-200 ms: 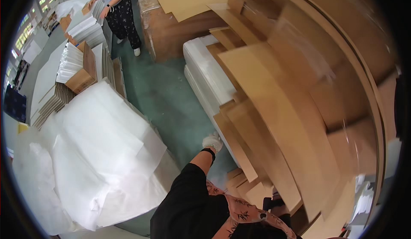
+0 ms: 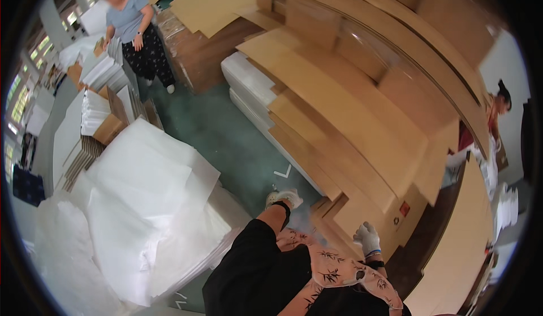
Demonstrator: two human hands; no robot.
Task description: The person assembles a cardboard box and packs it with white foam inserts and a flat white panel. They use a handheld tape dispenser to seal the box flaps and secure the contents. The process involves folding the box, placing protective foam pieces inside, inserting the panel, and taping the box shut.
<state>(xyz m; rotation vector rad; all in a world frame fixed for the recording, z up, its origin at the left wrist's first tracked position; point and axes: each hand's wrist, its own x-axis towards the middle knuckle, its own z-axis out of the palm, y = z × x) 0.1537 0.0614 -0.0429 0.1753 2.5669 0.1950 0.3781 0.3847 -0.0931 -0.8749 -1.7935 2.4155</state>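
Note:
My left hand [image 2: 287, 197], in a white glove with a dark band at the wrist, hangs over the green floor between the foam pile and the cardboard stack. Its fingers are too indistinct to read, and nothing shows in it. My right hand [image 2: 367, 238], also gloved in white, is in front of the near end of the flat cardboard sheets [image 2: 362, 146]. Its fingers are curled in and no held thing shows; whether it touches the cardboard I cannot tell. Under the brown sheets lie white foam blocks [image 2: 249, 75].
White foam sheets [image 2: 147, 163] are piled at the left, near an open carton [image 2: 110, 123] and stacked boards [image 2: 85, 160]. A person [image 2: 136, 19] in a blue top stands at the far left. Another person [image 2: 500, 104] is at the right edge. A big wrapped carton [image 2: 198, 61] stands beyond.
The view has swung round, so the foam pile and cardboard sit differently in it. My right hand and the person at the right edge have come into sight.

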